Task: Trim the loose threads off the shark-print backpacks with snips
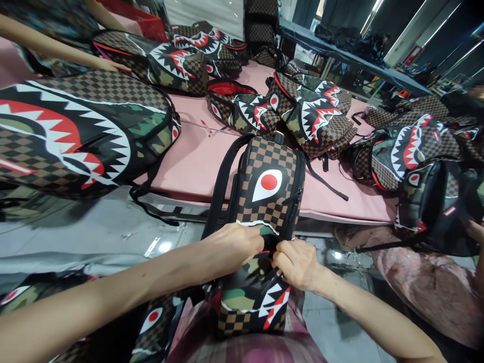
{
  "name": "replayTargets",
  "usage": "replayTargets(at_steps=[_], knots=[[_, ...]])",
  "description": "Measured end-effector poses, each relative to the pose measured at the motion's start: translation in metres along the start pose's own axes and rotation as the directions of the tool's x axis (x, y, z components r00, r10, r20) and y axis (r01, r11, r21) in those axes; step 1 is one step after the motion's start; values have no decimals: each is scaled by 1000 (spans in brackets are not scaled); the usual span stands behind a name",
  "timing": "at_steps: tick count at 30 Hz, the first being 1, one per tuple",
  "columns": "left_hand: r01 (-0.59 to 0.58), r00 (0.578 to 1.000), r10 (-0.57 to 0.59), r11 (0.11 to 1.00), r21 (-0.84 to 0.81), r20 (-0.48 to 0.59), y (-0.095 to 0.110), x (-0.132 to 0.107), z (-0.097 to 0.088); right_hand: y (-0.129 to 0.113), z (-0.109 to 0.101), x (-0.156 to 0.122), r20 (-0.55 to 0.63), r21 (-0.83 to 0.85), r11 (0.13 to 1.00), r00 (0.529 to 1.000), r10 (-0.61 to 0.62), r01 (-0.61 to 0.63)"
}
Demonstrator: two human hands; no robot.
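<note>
A checkered backpack point(270, 161) with a red-and-white eye, camouflage panels and shark teeth leans from my lap against the table edge. My left hand point(242, 244) is closed on the backpack at the left of a gap across its side, where a bit of red lining shows. Opposite it, my right hand point(297, 262) pinches the right of the same gap, fingers curled. Whether a zipper pull is between the fingers is hidden. A black strap point(227, 176) of the bag loops up at the left.
Several similar backpacks point(68, 131) lie along the pink tabletop point(181, 166). Small snips point(209, 128) rest behind my bag. At the upper left a co-worker's arm point(75, 55) reaches over a bag. Another person sits at the right holding a backpack point(442, 201). More bags point(151, 322) are low at my left.
</note>
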State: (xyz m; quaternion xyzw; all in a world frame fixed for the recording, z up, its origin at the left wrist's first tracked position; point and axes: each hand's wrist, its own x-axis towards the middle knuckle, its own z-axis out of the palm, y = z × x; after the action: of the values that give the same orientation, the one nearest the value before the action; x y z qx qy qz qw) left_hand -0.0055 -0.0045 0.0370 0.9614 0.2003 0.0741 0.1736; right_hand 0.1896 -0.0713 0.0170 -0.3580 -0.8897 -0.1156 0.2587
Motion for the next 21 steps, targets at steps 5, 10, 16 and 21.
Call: replayTargets(at_steps=[5,10,16,21], knots=[[93,994,-93,996,-3,-58,1,-13,17,0,-2,-2,17,8,1000,999,28,-29],[179,970,-178,984,-11,-163,7,-23,32,3,-38,9,283,50,942,909,306,-332],[206,954,-197,978,17,-226,15,-26,32,4,-66,35,557,-1,828,687,466,-561],[191,948,-173,981,43,-266,18,-25,26,3,-51,54,642,-53,878,657,395,-477]])
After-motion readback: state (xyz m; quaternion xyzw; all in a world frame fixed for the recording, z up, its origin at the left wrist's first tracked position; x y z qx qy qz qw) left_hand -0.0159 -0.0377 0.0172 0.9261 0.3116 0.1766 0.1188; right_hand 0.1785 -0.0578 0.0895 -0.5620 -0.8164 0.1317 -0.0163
